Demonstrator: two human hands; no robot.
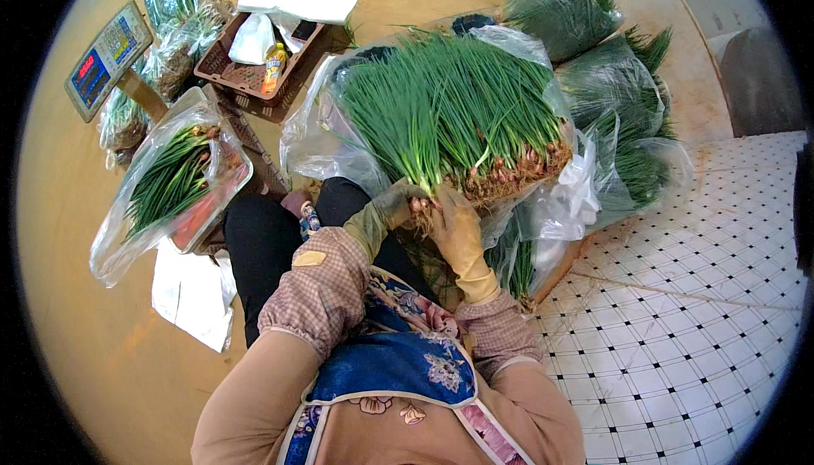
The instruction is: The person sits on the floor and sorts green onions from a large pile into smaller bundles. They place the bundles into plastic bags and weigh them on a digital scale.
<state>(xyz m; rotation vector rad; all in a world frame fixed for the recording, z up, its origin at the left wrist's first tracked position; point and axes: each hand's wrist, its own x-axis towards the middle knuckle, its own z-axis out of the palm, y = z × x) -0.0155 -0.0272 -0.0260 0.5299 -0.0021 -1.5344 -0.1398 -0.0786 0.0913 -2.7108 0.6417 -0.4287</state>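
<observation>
A large heap of green onions (pixel 470 96) with reddish bulbs and brown roots lies before me on clear plastic, bulbs towards me. At its near left edge my left hand (pixel 394 205), in a dirty rubber glove, grips a small bunch of green onions (pixel 423 176) just above the bulbs. My right hand (pixel 455 217), in a yellowish glove, is at the right side of the same bulbs, its fingers touching them; whether it grips them is hard to tell. To the left, an open plastic bag (pixel 203 109) with more green onions (pixel 168 176) rests on the scale's tray.
A digital scale display (pixel 108 61) stands at upper left. Behind it lie bagged green onions (pixel 172 7). A brown plastic crate (pixel 222 61) holds a drink bottle (pixel 273 67) and white bags. Full plastic bags of green onions (pixel 610 83) are stacked at right, beside patterned flooring (pixel 674 338).
</observation>
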